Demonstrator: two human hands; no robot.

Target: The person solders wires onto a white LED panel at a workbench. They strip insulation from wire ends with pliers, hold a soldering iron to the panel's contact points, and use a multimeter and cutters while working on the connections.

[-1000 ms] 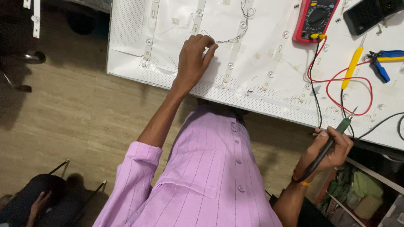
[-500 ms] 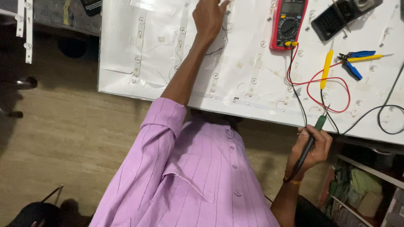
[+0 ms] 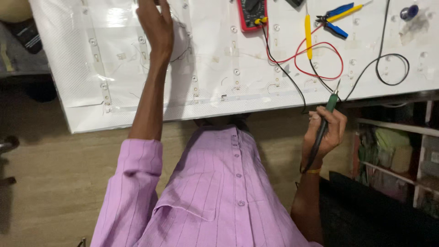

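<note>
Your right hand [image 3: 325,135] is closed around the soldering iron [image 3: 325,120]. Your left hand [image 3: 157,26] rests open on the white panel [image 3: 210,55], reaching farther up it than before.

My head camera looks steeply down over my chest at the white panel [image 3: 228,59], close, the only view.

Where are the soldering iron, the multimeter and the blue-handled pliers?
soldering iron [image 3: 330,106], head view, on its green collar above the right hand.
multimeter [image 3: 252,13], head view, on its dark face inside the red case.
blue-handled pliers [image 3: 337,30], head view, on the lower blue handle.
</note>
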